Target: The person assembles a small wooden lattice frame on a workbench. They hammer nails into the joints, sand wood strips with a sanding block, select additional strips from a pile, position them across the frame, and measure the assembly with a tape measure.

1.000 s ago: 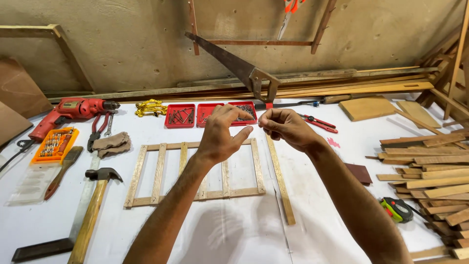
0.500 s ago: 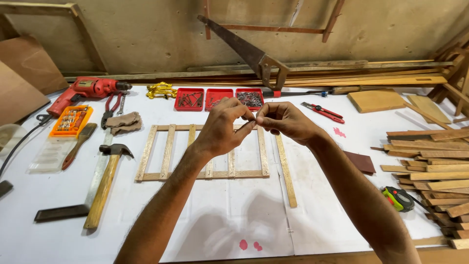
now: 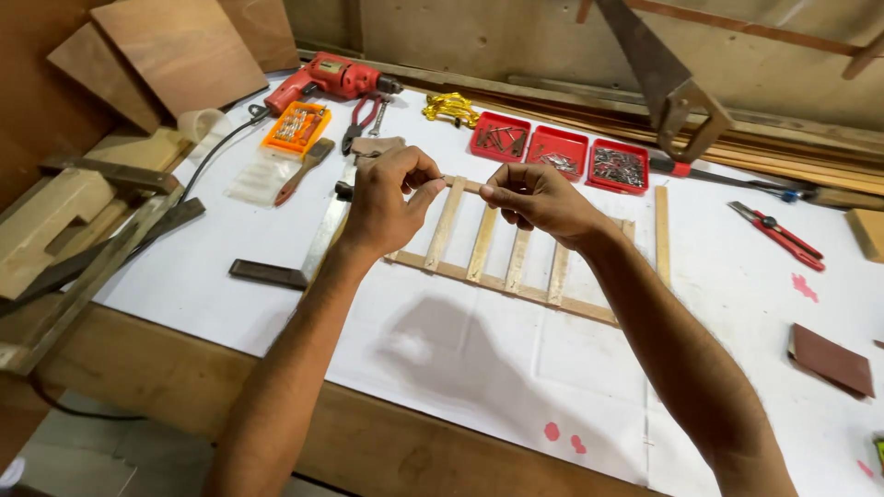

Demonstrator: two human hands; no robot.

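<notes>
Wooden slat frame [image 3: 502, 248] lies on table [image 3: 230, 267] under my hands; left hand [image 3: 387, 198] and right hand [image 3: 534, 198] pinch something tiny, maybe a nail. Next: steady placement on a slat.

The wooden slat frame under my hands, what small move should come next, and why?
Probably lower both hands toward the frame. The left hand and right hand are raised above it, fingers pinched close together on something too small to make out. The frame lies flat on the white table just below, and the hammer rests beside the left hand.
</notes>
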